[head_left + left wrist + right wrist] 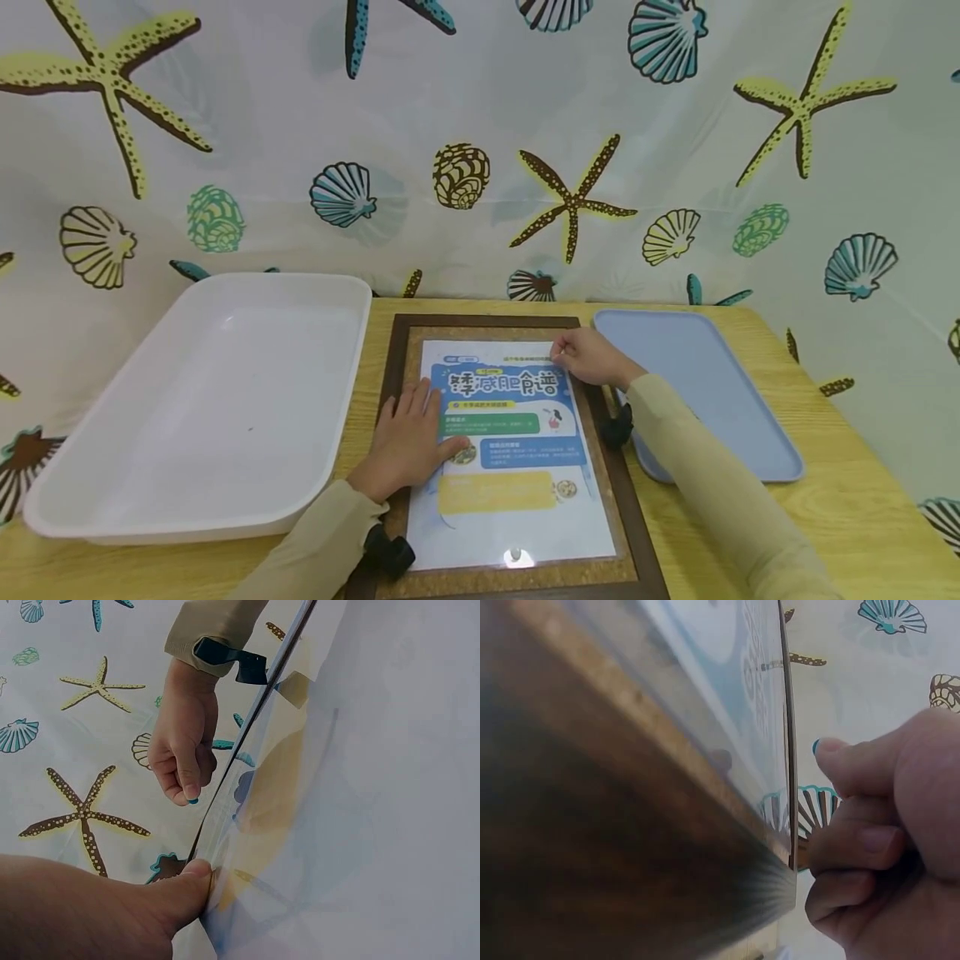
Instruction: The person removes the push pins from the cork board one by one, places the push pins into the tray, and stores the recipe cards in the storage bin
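Observation:
A printed poster point(510, 525) in shiny clear plastic lies on a brown-framed cork board point(400, 367). My left hand point(408, 437) rests flat on the poster's left side, fingers spread and thumb reaching toward the middle. Over the poster's top right corner is my right hand point(588, 357), its fingers curled in and its thumb against the index finger. A small teal thing point(815, 745) shows at that thumb's tip, pinched there; most of it is hidden. Near the poster's bottom edge sits a small pale round piece point(515, 553), with glare around it.
To the left stands a large white plastic tub point(225, 417). A pale blue tray point(697, 367) lies right of the board, partly under the right forearm. Both stand on a wooden table point(832, 467). Behind hangs a cloth point(420, 108) printed with shells and starfish.

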The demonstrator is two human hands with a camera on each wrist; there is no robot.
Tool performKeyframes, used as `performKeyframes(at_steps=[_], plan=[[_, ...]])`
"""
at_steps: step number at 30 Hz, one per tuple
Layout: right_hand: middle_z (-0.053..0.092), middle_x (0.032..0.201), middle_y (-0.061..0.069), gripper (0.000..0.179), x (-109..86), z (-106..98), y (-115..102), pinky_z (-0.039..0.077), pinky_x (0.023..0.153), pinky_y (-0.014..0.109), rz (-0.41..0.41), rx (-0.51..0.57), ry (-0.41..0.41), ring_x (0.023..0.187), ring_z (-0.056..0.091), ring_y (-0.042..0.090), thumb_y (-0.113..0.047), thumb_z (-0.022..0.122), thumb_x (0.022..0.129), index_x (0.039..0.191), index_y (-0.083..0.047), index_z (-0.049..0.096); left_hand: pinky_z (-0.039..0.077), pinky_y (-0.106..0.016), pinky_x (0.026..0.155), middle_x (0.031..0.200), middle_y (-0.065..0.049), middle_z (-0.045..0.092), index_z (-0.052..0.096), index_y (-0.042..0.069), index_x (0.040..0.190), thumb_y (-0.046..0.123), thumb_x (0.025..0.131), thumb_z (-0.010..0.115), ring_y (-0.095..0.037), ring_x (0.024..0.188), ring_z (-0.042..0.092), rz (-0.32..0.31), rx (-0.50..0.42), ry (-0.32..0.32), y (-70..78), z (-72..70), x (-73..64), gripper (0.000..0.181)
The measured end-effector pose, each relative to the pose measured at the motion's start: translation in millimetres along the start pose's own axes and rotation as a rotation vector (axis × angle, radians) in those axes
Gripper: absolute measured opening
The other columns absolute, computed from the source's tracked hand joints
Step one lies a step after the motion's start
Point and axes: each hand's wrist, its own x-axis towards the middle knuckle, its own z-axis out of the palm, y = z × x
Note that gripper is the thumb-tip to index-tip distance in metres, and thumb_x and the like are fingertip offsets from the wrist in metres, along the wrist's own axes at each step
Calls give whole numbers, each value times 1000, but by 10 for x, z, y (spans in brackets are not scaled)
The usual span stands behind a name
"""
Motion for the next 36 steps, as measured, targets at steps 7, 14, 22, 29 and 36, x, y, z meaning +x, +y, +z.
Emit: performKeyframes(at_steps=[7, 14, 22, 29, 36], plan=[[53, 65, 0, 12, -80, -26, 75, 42, 66, 29, -50, 27, -10, 58, 44, 11, -8, 56, 95, 88, -2, 64, 14, -63, 114, 156, -27, 20, 27, -7, 147, 50, 92, 57, -44, 145, 16, 1, 2, 3, 1, 14, 0, 85], [49, 60, -4, 12, -155, -65, 55, 39, 58, 26, -84, 27, -1, 55, 43, 9, -8, 57, 92, 82, -4, 63, 15, -63, 113, 155, -28, 20, 27, -8, 147, 49, 93, 57, -45, 144, 17, 9, 8, 2, -14, 12, 1, 84], [50, 62, -2, 11, -182, -85, 88, 38, 60, 25, 24, -34, -22, 57, 44, 10, -8, 59, 92, 89, 0, 65, 15, -63, 113, 155, -28, 21, 27, -8, 147, 49, 93, 57, -46, 144, 18, 12, 10, 10, 10, 7, 9, 84], [58, 72, 1, 13, -251, -126, 156, 41, 63, 27, 76, -47, -15, 62, 48, 12, -12, 59, 92, 90, -2, 67, 15, -62, 114, 155, -29, 22, 27, -9, 147, 48, 93, 58, -46, 144, 18, 13, 7, 9, 9, -5, 5, 84], [58, 68, 0, 13, -342, -165, 256, 42, 61, 28, 44, -58, -19, 57, 47, 10, -11, 59, 92, 87, -3, 67, 15, -63, 113, 155, -28, 20, 27, -8, 147, 50, 93, 56, -46, 144, 18, 9, 20, 6, 1, 28, 28, 85]])
